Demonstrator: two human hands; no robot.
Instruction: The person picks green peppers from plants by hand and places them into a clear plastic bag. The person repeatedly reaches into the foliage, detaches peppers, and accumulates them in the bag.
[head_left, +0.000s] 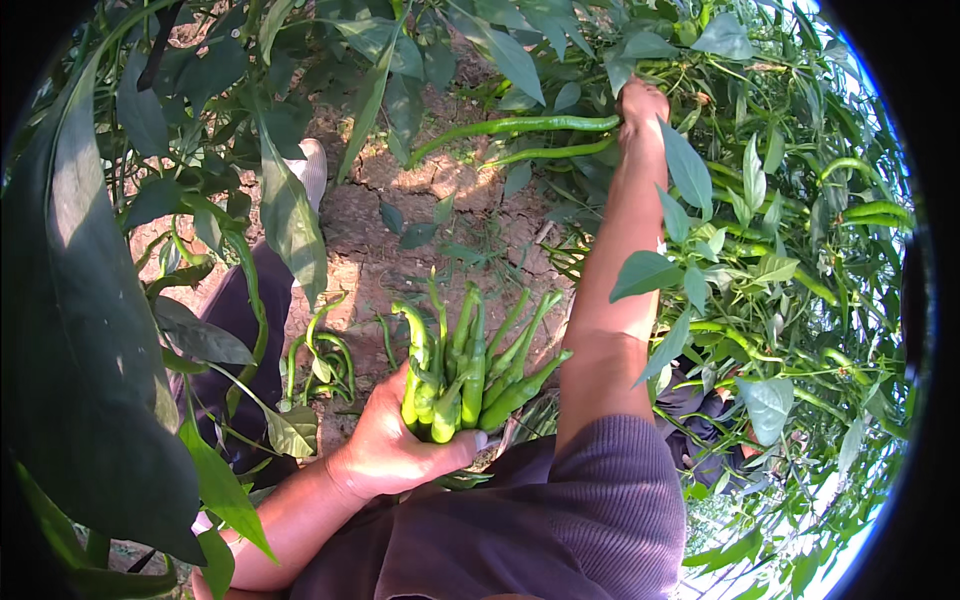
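A bunch of long green chili peppers (472, 375) stands upright in my left hand (409, 442), low in the middle of the view, stem ends up, the thumb across the lower part. My right arm stretches up to the pepper plants, where my right hand (643, 105) is partly hidden by leaves. Two long green peppers (525, 125) extend leftward from beside that hand. Its fingers are curled, but whether they grip the peppers or a stem is hidden.
Pepper plants with hanging green peppers (739, 337) crowd the right side. Large leaves (97, 300) cover the left, close to the camera. Cracked soil (375, 225) lies between the rows. Several curled peppers (330, 352) are beyond my left hand. Another person's dark clothing (701, 427) shows through foliage at right.
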